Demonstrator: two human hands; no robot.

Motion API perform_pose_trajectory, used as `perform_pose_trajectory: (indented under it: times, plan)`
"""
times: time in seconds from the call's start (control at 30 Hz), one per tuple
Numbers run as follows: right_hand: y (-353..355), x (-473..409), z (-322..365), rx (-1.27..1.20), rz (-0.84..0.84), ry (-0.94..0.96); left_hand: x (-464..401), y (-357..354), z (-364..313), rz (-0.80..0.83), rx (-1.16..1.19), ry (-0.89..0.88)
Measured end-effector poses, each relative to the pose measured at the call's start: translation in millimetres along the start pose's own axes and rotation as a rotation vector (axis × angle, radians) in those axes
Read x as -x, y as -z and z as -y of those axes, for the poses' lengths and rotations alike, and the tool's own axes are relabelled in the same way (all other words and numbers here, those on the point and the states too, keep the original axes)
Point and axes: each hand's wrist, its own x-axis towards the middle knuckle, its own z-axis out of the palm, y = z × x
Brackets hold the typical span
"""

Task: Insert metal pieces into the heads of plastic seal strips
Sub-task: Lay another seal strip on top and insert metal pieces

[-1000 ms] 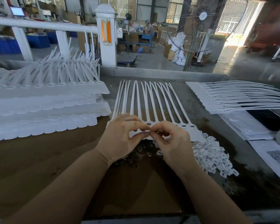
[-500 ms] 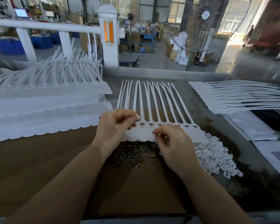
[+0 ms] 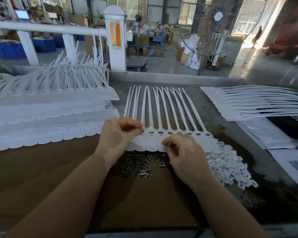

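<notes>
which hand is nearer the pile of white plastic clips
Right. The right hand lies just beside the white clip pile; the left hand is farther away.

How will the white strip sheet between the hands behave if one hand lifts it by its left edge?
Probably floppy: the strip sheet is thin, and its long tails already curve. It looks light. The joined heads should lift together, while the tails likely sag.

Workbench [image 3: 162, 203]: seal strips [image 3: 170, 117], metal pieces [image 3: 139, 165], white clips [image 3: 230, 169], strip stacks [image 3: 50, 117].
</notes>
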Motion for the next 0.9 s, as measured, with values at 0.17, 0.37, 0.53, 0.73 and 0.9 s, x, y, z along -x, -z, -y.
perform_pose_trajectory:
  times: [0.17,0.37,0.53,0.73,0.9]
  plan:
    - [1,0,1,0.000,0.010,0.002,-2,0,2,-0.012,-0.023,0.002]
    - [1,0,1,0.014,0.017,-0.007,-2,-1,5,-0.016,-0.142,-0.031]
    - [1,0,3,0.052,0.005,0.033,0,-6,7,0.190,-0.498,-0.204]
    - [2,-1,3,0.049,0.036,0.061,0,-11,13,0.363,-0.718,-0.262]
    - [2,-1,4,0.052,0.038,0.063,0,-11,10,0.377,-0.678,-0.216]
